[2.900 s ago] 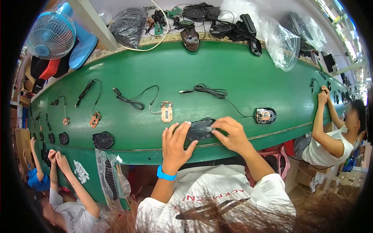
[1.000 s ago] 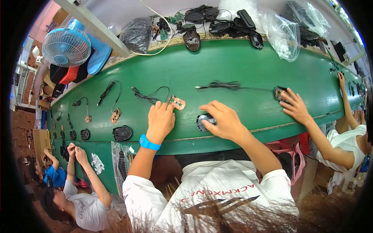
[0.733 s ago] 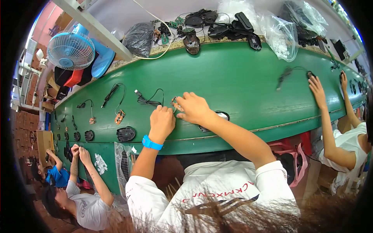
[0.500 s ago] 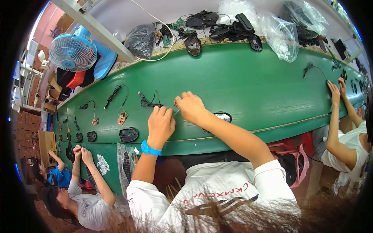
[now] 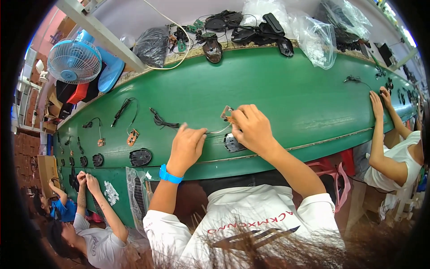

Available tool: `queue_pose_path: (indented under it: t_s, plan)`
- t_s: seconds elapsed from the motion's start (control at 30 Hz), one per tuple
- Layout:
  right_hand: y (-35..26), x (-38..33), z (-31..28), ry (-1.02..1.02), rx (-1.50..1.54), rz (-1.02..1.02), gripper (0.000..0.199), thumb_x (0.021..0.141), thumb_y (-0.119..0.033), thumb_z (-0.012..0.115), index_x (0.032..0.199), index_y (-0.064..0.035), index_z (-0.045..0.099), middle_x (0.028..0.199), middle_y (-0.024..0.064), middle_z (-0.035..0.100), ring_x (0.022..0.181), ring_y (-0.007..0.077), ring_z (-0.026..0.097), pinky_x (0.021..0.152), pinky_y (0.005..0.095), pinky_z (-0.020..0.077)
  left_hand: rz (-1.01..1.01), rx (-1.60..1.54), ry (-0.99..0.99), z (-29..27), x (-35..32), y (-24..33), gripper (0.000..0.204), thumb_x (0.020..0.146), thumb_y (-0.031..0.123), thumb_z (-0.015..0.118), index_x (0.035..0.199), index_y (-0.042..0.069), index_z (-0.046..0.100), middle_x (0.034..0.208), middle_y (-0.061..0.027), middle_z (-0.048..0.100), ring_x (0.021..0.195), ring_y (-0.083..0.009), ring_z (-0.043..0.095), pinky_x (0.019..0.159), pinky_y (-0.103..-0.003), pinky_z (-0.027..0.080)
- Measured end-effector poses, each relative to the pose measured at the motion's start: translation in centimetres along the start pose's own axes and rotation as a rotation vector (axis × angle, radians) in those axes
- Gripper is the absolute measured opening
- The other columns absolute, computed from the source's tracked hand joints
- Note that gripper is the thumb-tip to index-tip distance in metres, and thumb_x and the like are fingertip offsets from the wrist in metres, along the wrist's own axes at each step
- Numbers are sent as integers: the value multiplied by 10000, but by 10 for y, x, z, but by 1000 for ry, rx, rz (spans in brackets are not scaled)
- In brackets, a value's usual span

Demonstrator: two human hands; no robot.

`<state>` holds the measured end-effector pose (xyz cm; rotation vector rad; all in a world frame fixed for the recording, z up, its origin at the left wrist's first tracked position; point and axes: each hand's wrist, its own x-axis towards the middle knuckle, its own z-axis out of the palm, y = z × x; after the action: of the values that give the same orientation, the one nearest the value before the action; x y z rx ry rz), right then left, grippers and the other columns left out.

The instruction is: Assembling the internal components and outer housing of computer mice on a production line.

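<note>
My right hand [image 5: 254,130] grips a small brown circuit board [image 5: 226,113] between thumb and fingers, its top edge sticking out past the fingertips. A thin pale wire runs from the board toward my left hand [image 5: 187,147], whose fingers are closed around the black cable [image 5: 165,122]; the exact pinch is partly hidden. Beyond that hand, the cable's bundled end lies on the green belt. Below the board, a mouse shell [image 5: 233,143] with a pale inside rests on the belt, partly covered by my right hand.
More boards with cables [image 5: 132,137] and black mouse shells [image 5: 140,157] lie to the left along the green belt [image 5: 277,89]. Mouse parts [image 5: 212,49] and plastic bags [image 5: 313,42] fill the far ledge. A blue fan [image 5: 74,62] stands far left. Co-workers sit on both sides.
My right hand has moved right and a little lower with the circuit board, which now shows clearly. My hands are farther apart, and the wire between them is stretched out.
</note>
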<state>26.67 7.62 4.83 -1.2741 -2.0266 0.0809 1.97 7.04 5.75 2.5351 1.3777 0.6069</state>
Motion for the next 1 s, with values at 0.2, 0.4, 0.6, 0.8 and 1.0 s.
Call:
queue_pose_path:
  t_s: [0.2,0.4,0.6,0.8,1.0]
  plan:
    - [-1,-32,-30,-9,45,109,327,696,-28,778,996,-56,650,1011,100,636,928,302,627,773,405,540,-146,-336,8,18,-3,24,77,886,79,745,946,36,721,835,-95,724,684,-240,633,667,-375,498]
    - [-4,-51,-41,-15,98,135,349,712,-15,766,1041,-32,651,1037,122,635,924,313,619,793,408,538,-108,-380,55,36,-6,33,69,874,60,747,932,39,717,814,-102,693,626,-234,587,630,-378,472]
    - [-4,-60,-40,-10,107,167,384,711,2,772,1074,-21,647,1076,134,647,934,325,619,790,408,539,-31,-328,125,51,-8,34,62,872,57,746,922,30,721,793,-102,676,626,-250,598,614,-386,477]
    - [-6,-64,-37,-23,99,128,397,708,0,775,1081,-20,642,1079,136,652,930,327,623,795,415,539,-106,-381,95,57,-12,35,59,874,66,748,908,21,734,791,-120,669,634,-285,611,585,-398,483]
    - [-5,-64,-37,-52,84,130,396,705,-4,780,1077,-27,644,1069,136,661,923,326,630,796,420,540,-130,-349,102,62,-11,38,53,860,70,754,886,27,737,793,-123,673,644,-309,626,587,-406,488]
